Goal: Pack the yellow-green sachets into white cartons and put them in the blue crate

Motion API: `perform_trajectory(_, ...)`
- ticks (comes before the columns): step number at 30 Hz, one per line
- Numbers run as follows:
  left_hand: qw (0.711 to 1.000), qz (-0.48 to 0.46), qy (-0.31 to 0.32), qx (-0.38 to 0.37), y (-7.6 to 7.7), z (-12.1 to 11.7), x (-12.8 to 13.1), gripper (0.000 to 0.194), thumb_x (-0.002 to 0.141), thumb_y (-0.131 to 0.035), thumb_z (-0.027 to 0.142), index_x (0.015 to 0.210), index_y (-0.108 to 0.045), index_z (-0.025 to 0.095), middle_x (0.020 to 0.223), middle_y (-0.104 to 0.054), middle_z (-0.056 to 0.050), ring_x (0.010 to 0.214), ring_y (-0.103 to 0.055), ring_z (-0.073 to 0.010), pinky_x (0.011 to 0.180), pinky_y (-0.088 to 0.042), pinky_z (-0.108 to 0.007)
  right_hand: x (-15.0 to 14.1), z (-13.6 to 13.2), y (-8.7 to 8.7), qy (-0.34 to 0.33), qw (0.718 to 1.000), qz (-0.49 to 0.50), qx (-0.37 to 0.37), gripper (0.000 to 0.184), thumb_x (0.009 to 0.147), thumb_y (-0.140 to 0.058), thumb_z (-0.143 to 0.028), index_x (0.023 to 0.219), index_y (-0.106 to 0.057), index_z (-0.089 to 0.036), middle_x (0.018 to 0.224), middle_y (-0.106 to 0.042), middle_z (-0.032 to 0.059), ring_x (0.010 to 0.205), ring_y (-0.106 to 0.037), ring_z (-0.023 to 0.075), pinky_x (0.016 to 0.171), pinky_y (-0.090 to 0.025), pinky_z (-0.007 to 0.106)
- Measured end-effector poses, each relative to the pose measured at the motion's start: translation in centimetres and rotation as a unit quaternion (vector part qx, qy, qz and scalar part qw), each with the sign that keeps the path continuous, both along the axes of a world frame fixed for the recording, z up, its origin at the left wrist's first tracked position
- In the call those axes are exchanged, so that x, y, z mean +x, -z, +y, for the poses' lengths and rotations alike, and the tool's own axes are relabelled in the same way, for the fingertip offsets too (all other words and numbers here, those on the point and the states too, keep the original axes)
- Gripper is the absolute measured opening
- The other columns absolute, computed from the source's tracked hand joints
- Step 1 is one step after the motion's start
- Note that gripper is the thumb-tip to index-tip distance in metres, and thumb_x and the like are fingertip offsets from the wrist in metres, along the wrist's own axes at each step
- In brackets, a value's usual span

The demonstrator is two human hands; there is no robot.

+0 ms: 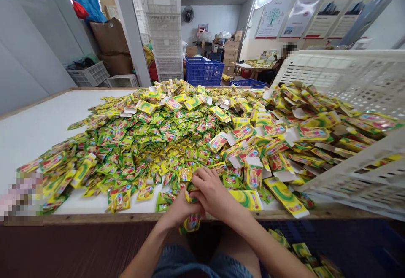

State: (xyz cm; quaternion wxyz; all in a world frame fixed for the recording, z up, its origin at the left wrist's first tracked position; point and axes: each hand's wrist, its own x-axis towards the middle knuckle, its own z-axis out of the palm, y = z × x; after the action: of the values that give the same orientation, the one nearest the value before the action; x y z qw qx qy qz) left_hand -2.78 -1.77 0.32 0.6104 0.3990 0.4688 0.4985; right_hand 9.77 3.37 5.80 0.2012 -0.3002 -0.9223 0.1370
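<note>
A small bundle of sachets point(190, 210) is held at the table's point(34, 130) near edge, clasped between the left hand point(180, 208) beneath and the right hand point(212, 193) closed over its top; its long axis hangs downward past the edge. The loose heap of sachets point(164, 139) lies directly beyond the grip, nearer the right hand. The sachets are flat, glossy, crinkled yellow-green foil; a white perforated plastic crate point(344, 79) is tipped to the right.

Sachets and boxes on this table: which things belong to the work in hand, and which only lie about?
In hand: left hand, right hand, sachet strip, sachet pile, flat cartons.
Lying about: white crate, blue basket, stacked crates, fan.
</note>
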Motion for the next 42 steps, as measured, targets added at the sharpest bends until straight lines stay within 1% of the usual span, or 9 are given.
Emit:
perform_trajectory(7, 0.998, -0.050, 0.024, 0.015, 0.0, 0.9, 0.0, 0.030, 0.054, -0.076, 0.014, 0.078, -0.058, 0.015, 0.066, -0.063, 0.002, 0.059, -0.059, -0.0134, 0.061, -0.047, -0.026, 1.8, 0.0, -0.9, -0.030, 0.994, 0.090, -0.059, 0.017, 0.086, -0.052, -0.012, 0.101, -0.053, -0.020, 0.104, -0.059, 0.0053, 0.099, -0.048, 0.0196, 0.088, -0.035, 0.036)
perform_trajectory(13, 0.998, -0.023, 0.035, 0.038, 1.1, 1.8, 0.5, 0.041, 0.051, -0.081, 0.016, 0.087, -0.061, 0.015, 0.080, -0.064, 0.000, 0.072, -0.059, -0.0142, 0.068, -0.047, -0.026, 2.4, 0.0, 0.2, 0.050, 0.994, 0.090, -0.024, 0.009, 0.079, -0.062, -0.013, 0.085, -0.059, -0.019, 0.103, -0.060, 0.0055, 0.100, -0.048, 0.0228, 0.088, -0.034, 0.039)
perform_trajectory(19, 0.994, -0.016, 0.090, 0.060, 2.2, 2.0, -0.1, 0.056, 0.058, -0.074, 0.015, 0.111, -0.054, 0.017, 0.084, -0.061, 0.002, 0.072, -0.057, -0.0125, 0.065, -0.045, -0.022, 2.5, -1.0, 1.6, 0.020, 0.996, 0.066, -0.050, 0.012, 0.082, -0.060, -0.023, 0.071, -0.065, -0.022, 0.128, -0.050, 0.0034, 0.119, -0.038, 0.0276, 0.096, -0.031, 0.046)
perform_trajectory(23, 0.997, 0.011, 0.002, 0.078, 2.5, 1.4, -0.6, 0.054, 0.058, -0.077, 0.018, 0.106, -0.050, 0.019, 0.093, -0.064, -0.001, 0.084, -0.059, -0.0165, 0.074, -0.046, -0.024, 2.8, -1.6, 2.9, 0.035, 0.990, 0.094, -0.096, 0.006, 0.082, -0.060, -0.025, 0.081, -0.065, -0.023, 0.123, -0.053, 0.0053, 0.112, -0.046, 0.0260, 0.092, -0.036, 0.045)
perform_trajectory(27, 0.994, -0.009, -0.091, 0.068, 2.7, -0.1, -0.4, 0.051, 0.068, -0.073, 0.025, 0.105, -0.037, 0.024, 0.087, -0.067, -0.001, 0.080, -0.064, -0.0172, 0.070, -0.048, -0.025, 2.8, -2.1, 6.0, 0.091, 0.956, 0.213, -0.179, 0.023, 0.087, -0.053, -0.024, 0.110, -0.052, -0.023, 0.102, -0.060, 0.0060, 0.093, -0.056, 0.0197, 0.082, -0.045, 0.035)
perform_trajectory(30, 0.989, -0.004, -0.122, 0.078, 3.2, -1.1, -0.1, 0.053, 0.073, -0.069, 0.025, 0.110, -0.030, 0.026, 0.091, -0.067, -0.001, 0.076, -0.065, -0.0160, 0.067, -0.049, -0.025, 2.6, -2.5, 7.8, 0.109, 0.944, 0.264, -0.167, 0.022, 0.087, -0.052, -0.023, 0.110, -0.050, -0.023, 0.099, -0.060, 0.0049, 0.091, -0.057, 0.0187, 0.082, -0.045, 0.034)
perform_trajectory(34, 0.976, 0.058, -0.150, 0.147, 4.6, -1.7, -0.2, 0.049, 0.079, -0.064, 0.023, 0.114, -0.030, 0.027, 0.103, -0.064, -0.005, 0.082, -0.065, -0.0165, 0.073, -0.050, -0.029, 2.4, -2.6, 7.4, 0.086, 0.957, 0.242, -0.132, 0.023, 0.088, -0.049, -0.019, 0.110, -0.052, -0.024, 0.101, -0.060, 0.0048, 0.095, -0.055, 0.0190, 0.084, -0.043, 0.034)
perform_trajectory(37, 0.956, 0.147, -0.169, 0.191, 5.3, -1.9, -0.9, 0.031, 0.080, -0.061, 0.022, 0.108, -0.046, 0.023, 0.104, -0.062, -0.006, 0.092, -0.063, -0.0192, 0.077, -0.050, -0.030, 2.2, -2.5, 6.3, 0.057, 0.962, 0.226, -0.140, 0.015, 0.088, -0.046, -0.017, 0.098, -0.057, -0.023, 0.098, -0.060, 0.0052, 0.096, -0.055, 0.0189, 0.083, -0.044, 0.032)
perform_trajectory(42, 0.938, 0.219, -0.141, 0.229, 4.6, -2.1, -1.7, 0.007, 0.081, -0.059, 0.020, 0.088, -0.062, 0.020, 0.099, -0.063, -0.006, 0.098, -0.060, -0.0210, 0.087, -0.047, -0.034, 1.6, -2.5, 6.2, 0.068, 0.946, 0.273, -0.160, 0.014, 0.088, -0.049, -0.020, 0.100, -0.058, -0.022, 0.097, -0.061, 0.0053, 0.092, -0.059, 0.0174, 0.080, -0.047, 0.029)
